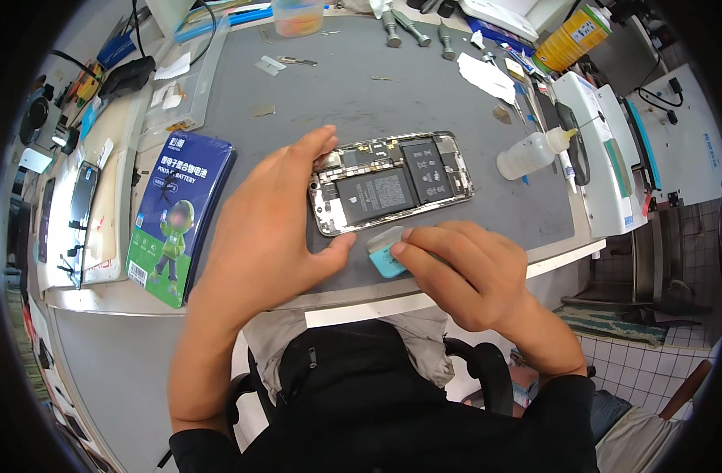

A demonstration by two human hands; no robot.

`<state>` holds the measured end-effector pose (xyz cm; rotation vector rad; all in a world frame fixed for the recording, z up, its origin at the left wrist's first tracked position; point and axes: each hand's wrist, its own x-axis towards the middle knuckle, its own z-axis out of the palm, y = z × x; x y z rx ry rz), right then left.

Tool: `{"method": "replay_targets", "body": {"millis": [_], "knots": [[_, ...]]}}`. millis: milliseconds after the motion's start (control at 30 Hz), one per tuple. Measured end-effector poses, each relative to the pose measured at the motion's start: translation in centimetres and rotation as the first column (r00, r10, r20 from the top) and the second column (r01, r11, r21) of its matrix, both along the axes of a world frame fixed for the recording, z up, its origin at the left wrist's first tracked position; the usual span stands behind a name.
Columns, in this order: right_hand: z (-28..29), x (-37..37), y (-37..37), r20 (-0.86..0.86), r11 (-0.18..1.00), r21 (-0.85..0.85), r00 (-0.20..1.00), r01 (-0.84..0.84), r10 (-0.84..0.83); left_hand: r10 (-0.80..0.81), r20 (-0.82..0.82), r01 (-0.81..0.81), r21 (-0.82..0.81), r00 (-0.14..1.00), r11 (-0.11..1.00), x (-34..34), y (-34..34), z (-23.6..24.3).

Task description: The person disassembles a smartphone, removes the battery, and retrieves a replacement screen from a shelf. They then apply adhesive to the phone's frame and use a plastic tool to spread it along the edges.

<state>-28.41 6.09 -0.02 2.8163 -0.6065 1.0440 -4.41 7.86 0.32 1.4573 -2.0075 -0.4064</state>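
An opened smartphone (392, 183) lies on the grey mat, its black battery cells and circuit board bare. My left hand (266, 217) spans the phone's left end, with fingers at the far edge and thumb at the near edge, steadying it. Just below the phone's near edge, my right hand (471, 268) pinches a small flat light-blue piece (386, 258) with a grey, rounded end. The fingertips cover part of this piece, and its exact kind does not show.
A blue and green battery box (176, 221) lies left of my left arm. To the right are a white dropper bottle (530, 155) and a white machine (593, 150). Screwdrivers (408, 30) and a yellow can (574, 38) stand farther back. The grey mat (337, 87) carries small loose parts.
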Motion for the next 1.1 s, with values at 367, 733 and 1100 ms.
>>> {"method": "replay_targets", "body": {"millis": [367,733,1100], "knots": [[1.9,-6.4,-0.6,0.069,0.988,0.009,0.986,0.154,-0.155,-0.216,0.179,0.218,0.005,0.96,0.976,-0.5,-2.8,1.6],[3.0,-7.9,0.0,-0.071,0.986,0.149,0.996,0.068,-0.058,-0.545,0.232,0.511,0.194,0.806,0.837,0.2,-6.2,3.4],[2.8,-6.5,-2.2,-0.114,0.978,0.207,0.993,0.007,0.017,-0.532,0.222,0.496,0.202,0.817,0.845,-0.7,-6.2,3.6]]}}
